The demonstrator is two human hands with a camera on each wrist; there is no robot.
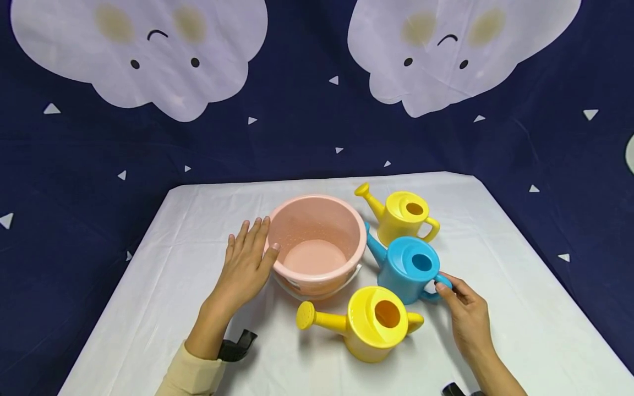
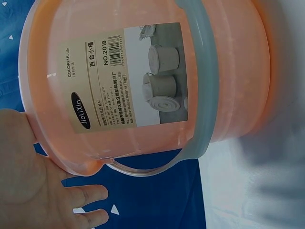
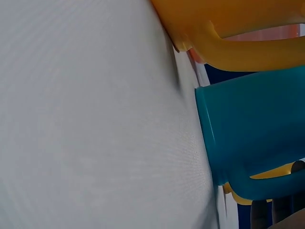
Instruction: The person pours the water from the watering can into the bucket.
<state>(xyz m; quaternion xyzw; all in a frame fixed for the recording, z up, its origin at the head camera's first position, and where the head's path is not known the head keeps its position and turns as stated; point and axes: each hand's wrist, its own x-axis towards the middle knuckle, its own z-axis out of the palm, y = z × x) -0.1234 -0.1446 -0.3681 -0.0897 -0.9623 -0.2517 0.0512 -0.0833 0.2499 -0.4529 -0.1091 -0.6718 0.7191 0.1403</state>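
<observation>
A pink bucket (image 1: 317, 220) stands upright on the white cloth, its pale handle (image 2: 205, 86) hanging down the side. My left hand (image 1: 247, 269) rests against the bucket's left rim with straight fingers, the thumb lying over the edge. In the left wrist view, a printed label (image 2: 128, 78) covers the bucket's wall. To the right of the bucket is a blue watering can (image 1: 403, 275), its spout beside the rim. The fingers and thumb of my right hand (image 1: 468, 316) pinch this can's handle. The right wrist view shows the can's base right at the cloth.
One yellow watering can (image 1: 366, 341) stands in front of the blue one, its spout pointing left. Another yellow watering can (image 1: 393, 225) stands behind it. The white cloth (image 1: 198, 220) covers the table. A dark blue curtain (image 1: 297, 148) with clouds hangs at the back.
</observation>
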